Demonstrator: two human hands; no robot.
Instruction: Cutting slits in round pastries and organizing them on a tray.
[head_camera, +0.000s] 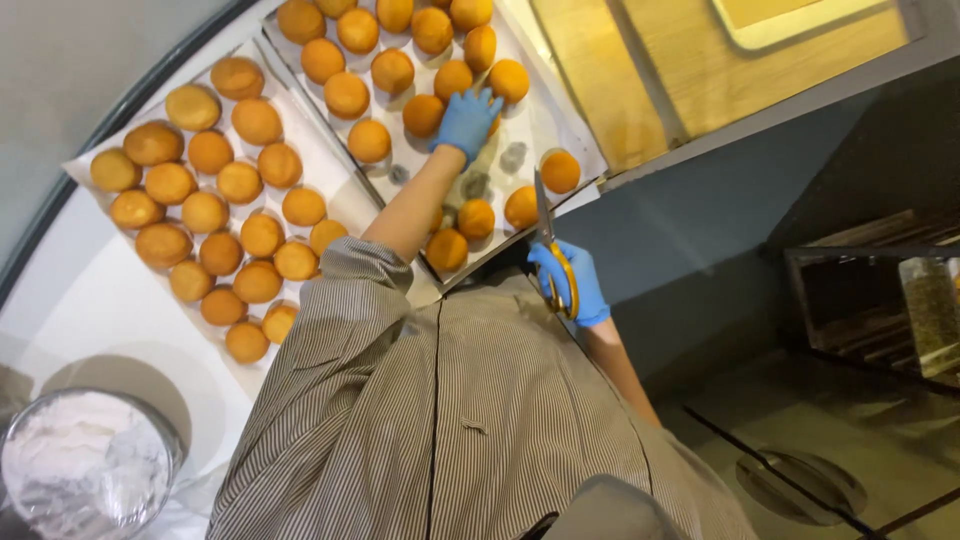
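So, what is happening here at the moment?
A person in a striped shirt and blue gloves works over two trays of round golden buns. The left hand reaches onto the nearer tray and touches a bun. The right hand holds yellow-handled scissors, blades pointing toward that tray. The second tray is full, and a metal bowl of white cream stands nearby.

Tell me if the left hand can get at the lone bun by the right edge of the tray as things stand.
Probably yes. The left hand rests among the buns on the same tray, and the lone bun sits uncovered nearby with only bare paper between. The scissors in the right hand stay lower, not blocking.
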